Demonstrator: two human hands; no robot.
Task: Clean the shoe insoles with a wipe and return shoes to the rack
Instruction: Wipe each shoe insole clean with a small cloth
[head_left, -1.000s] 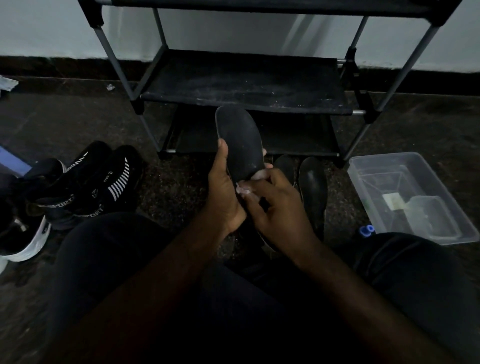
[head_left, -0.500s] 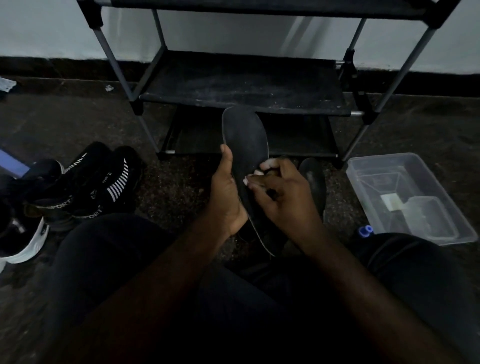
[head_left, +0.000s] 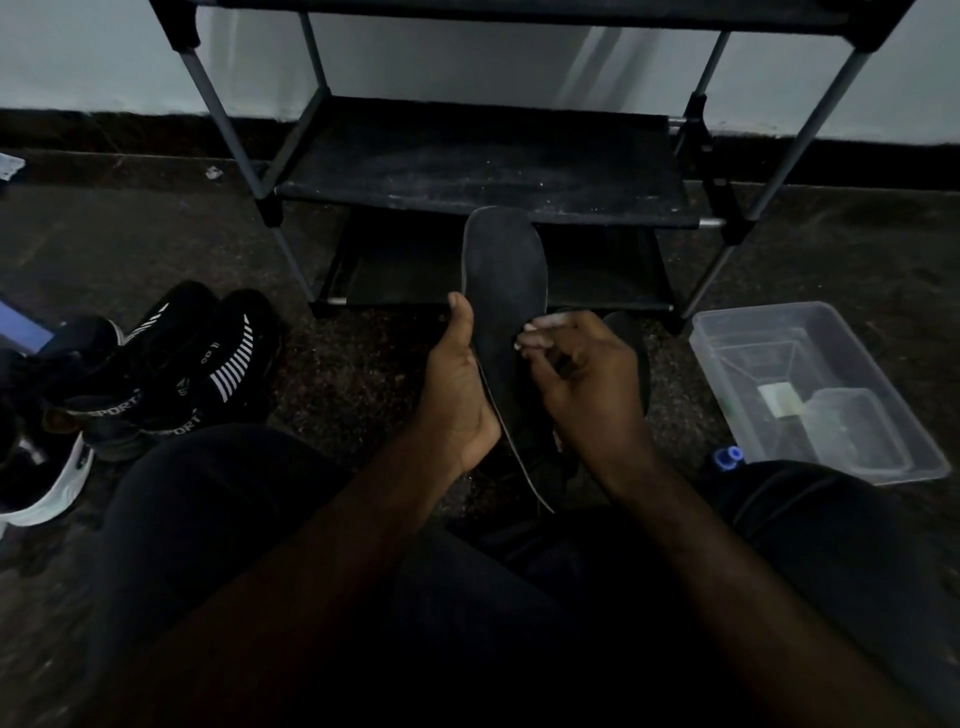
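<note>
A long black insole (head_left: 506, 280) stands nearly upright in front of me, toe end up. My left hand (head_left: 457, 387) grips its left edge, thumb along the rim. My right hand (head_left: 582, 379) is closed around a small pale wipe (head_left: 537, 332), pressed against the insole's right side near the middle. Behind my right hand a dark shoe (head_left: 631, 338) rests on the floor, mostly hidden. The black shoe rack (head_left: 483, 166) stands against the wall, its shelves bare.
A pair of black sport shoes with white stripes (head_left: 171, 374) and a black and white sneaker (head_left: 41, 467) lie on the floor at left. A clear plastic tub (head_left: 810, 384) sits at right, with a small blue cap (head_left: 727, 458) beside it. My dark-trousered knees fill the foreground.
The insole has shifted slightly right and tilted more edge-on. My right hand with the wipe has slid up along the insole's surface from the heel part toward the middle.
</note>
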